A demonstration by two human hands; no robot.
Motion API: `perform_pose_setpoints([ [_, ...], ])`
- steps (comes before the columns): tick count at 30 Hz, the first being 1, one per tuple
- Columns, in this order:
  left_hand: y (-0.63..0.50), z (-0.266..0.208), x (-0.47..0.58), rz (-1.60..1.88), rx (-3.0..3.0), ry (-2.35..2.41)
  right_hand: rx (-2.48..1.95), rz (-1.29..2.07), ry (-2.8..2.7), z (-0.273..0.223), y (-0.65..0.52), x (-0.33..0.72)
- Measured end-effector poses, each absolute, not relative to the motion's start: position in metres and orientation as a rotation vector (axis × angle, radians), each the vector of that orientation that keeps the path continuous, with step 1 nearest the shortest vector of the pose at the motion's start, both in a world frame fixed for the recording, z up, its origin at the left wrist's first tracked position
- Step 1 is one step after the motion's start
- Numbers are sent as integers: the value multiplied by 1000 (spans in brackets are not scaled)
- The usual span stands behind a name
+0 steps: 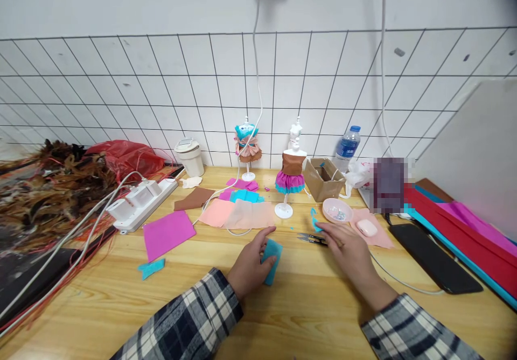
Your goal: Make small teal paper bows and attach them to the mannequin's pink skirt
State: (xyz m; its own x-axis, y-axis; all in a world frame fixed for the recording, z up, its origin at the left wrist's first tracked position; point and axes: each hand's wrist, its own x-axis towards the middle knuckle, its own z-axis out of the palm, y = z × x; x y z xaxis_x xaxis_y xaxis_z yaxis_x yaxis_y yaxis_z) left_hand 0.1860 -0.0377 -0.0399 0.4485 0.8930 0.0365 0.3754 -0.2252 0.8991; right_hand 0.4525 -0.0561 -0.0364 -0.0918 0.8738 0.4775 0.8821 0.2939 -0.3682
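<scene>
My left hand [252, 263] holds a folded piece of turquoise cloth [273, 260] between thumb and fingers, just above or on the table. On the right, my right hand [349, 252] reaches forward with fingers stretched out. Its fingertips meet a small turquoise scrap [315, 222]. Beside them lie black thread snips [311, 239], blades pointing left, their handle end partly hidden by the hand. Ahead stands a small white dress form [284, 209] wearing a brown top [293, 164] and a magenta skirt [290, 181] with turquoise trim.
Cloth pieces in magenta [169, 234], peach [250, 214] and brown [194, 198] lie left of centre. Another dressed form [247, 155] stands behind. A pink dish [337, 209], cardboard box [324, 180], water bottle [348, 146] and black phone [436, 258] are rightward; a power strip [141, 206] sits left.
</scene>
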Motion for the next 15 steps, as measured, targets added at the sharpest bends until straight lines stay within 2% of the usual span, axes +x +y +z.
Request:
perform_pose_setpoints([
  [5,-40,-39,185,697,1901,1128,-1593,198,-2135,-41,-56,435],
  [15,-44,-38,183,667,2145,1088,-1891,122,-2106,-38,-51,468],
])
